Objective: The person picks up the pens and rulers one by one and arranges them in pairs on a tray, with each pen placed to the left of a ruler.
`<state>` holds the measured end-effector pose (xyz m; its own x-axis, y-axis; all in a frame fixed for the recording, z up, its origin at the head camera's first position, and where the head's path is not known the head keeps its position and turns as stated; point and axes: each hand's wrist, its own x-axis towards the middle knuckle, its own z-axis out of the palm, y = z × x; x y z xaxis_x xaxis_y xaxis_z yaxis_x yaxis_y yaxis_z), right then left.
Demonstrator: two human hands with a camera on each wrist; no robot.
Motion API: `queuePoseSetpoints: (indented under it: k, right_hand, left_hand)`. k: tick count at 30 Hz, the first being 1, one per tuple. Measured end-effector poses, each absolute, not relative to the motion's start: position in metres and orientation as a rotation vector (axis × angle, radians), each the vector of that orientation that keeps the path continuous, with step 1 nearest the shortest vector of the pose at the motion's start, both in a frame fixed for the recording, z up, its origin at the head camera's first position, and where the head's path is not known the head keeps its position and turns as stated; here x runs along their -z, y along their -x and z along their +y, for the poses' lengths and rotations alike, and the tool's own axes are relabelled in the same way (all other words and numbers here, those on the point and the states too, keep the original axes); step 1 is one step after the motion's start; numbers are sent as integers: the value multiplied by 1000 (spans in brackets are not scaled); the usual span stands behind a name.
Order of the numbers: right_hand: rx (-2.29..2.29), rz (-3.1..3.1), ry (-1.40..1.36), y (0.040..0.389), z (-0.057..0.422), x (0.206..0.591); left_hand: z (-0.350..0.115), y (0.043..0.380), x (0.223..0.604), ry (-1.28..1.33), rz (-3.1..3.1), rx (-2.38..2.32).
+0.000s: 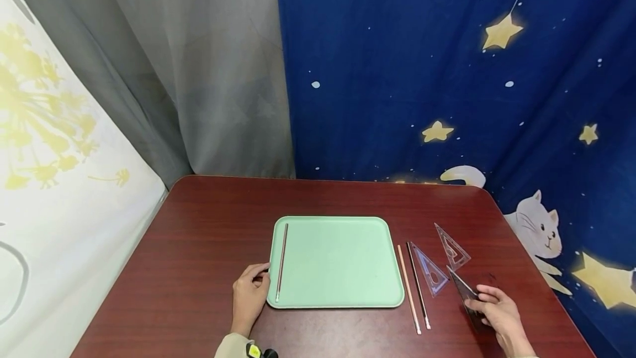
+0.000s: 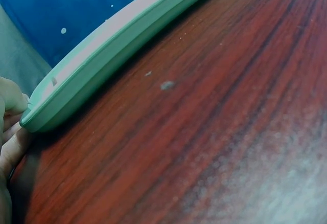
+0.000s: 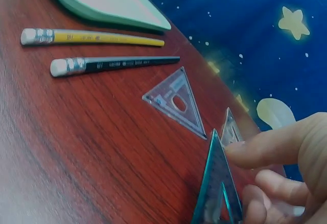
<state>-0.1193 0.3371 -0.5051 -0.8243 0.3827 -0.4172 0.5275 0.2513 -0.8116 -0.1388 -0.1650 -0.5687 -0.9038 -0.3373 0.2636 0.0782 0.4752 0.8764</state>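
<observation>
My left hand [image 1: 250,295] pinches the left edge of a light green tray [image 1: 343,264]; the left wrist view shows the fingers at the rim [image 2: 76,101]. One dark reddish pencil [image 1: 282,261] lies along the tray's left side. At the table's right, my right hand [image 1: 498,314] holds a dark set square [image 1: 464,294] between thumb and fingers, tilted up off the table. Its edges look teal in the right wrist view. Close by lie a clear purplish set square [image 1: 431,272] and another clear set square [image 1: 453,248], farther back.
Right of the tray, a yellow pencil [image 3: 102,38] and a black pencil [image 3: 117,64] lie side by side, eraser ends toward me. All stands on a reddish-brown table [image 1: 208,225]. Behind it hang a grey curtain [image 1: 233,82] and a blue star-patterned curtain [image 1: 377,70].
</observation>
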Motion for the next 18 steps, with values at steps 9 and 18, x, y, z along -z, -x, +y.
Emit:
queuePoseSetpoints:
  k: [9, 18]
  right_hand:
    - [1436, 2394, -885, 117, 342, 508]
    - [1339, 2494, -849, 113, 339, 513]
  left_hand:
    - [-164, 142, 570, -217, -2304, 1391]
    - [-164, 141, 568, -204, -2292, 1402]
